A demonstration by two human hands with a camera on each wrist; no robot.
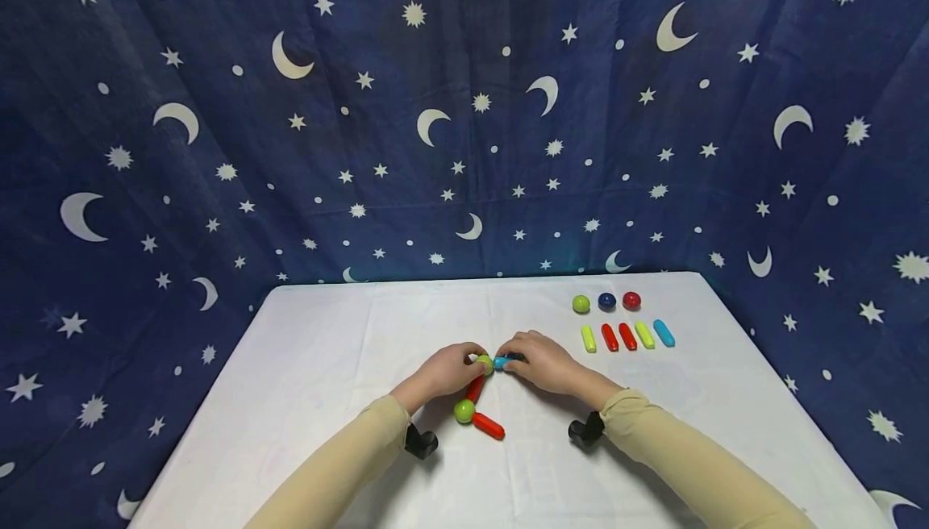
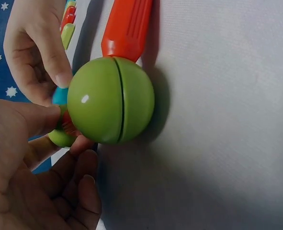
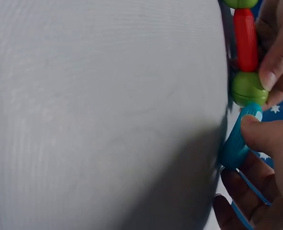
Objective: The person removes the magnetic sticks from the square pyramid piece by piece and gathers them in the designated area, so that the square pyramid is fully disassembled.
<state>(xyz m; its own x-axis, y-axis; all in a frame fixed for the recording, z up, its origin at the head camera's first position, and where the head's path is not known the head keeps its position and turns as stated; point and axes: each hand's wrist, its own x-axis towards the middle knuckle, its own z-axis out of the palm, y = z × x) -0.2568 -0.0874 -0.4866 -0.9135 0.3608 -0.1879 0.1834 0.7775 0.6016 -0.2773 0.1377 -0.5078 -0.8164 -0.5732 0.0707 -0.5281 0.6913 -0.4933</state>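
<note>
My left hand (image 1: 450,369) pinches a green ball (image 1: 485,364) between thumb and fingers. Between the right hand's (image 1: 544,361) thumb and fingers is a blue rod (image 3: 236,141), its end right at that ball; whether they are joined I cannot tell. From the pinched ball a red rod (image 1: 475,389) runs down to a second green ball (image 1: 464,410). Another red rod (image 1: 489,426) sticks out of this second ball toward the lower right. In the left wrist view the second ball (image 2: 107,100) looms large and partly hides the pinched one.
At the back right of the white table (image 1: 327,368) stands a row of balls: green (image 1: 581,304), dark blue (image 1: 606,301) and red (image 1: 631,301). Before them lie several loose rods, yellow (image 1: 589,339), red (image 1: 610,337) and blue (image 1: 664,333). A starry curtain (image 1: 464,110) surrounds the table.
</note>
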